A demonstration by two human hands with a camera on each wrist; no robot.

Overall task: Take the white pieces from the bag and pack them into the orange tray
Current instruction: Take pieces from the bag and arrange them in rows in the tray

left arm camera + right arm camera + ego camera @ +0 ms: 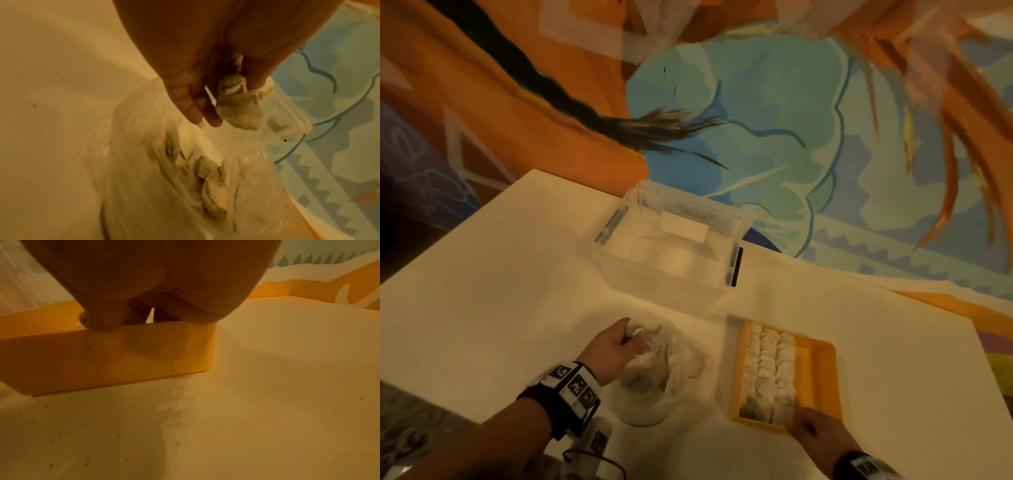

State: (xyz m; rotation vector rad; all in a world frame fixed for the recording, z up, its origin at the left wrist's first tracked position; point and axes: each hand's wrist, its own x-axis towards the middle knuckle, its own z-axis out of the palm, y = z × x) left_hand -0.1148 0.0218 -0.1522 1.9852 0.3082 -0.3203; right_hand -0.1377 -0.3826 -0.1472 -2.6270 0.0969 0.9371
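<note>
My left hand (633,339) is just above the mouth of the clear plastic bag (654,377) and pinches a white piece (636,331) between thumb and fingers. In the left wrist view the hand (232,92) holds that floury white piece (238,107), with the other fingers straight; more pieces (213,194) lie inside the bag (144,146). To the right stands the orange tray (822,373), with rows of white pieces (768,370) filling its left part. My right hand (801,423) grips the tray's near wall (123,356), thumb (98,321) at the rim and fingers curled inside, tips hidden.
A clear plastic container (671,246) stands behind the bag near the table's far edge. The white table (500,274) ends close behind the container and to the right of the tray. A colourful patterned floor (791,120) lies beyond it.
</note>
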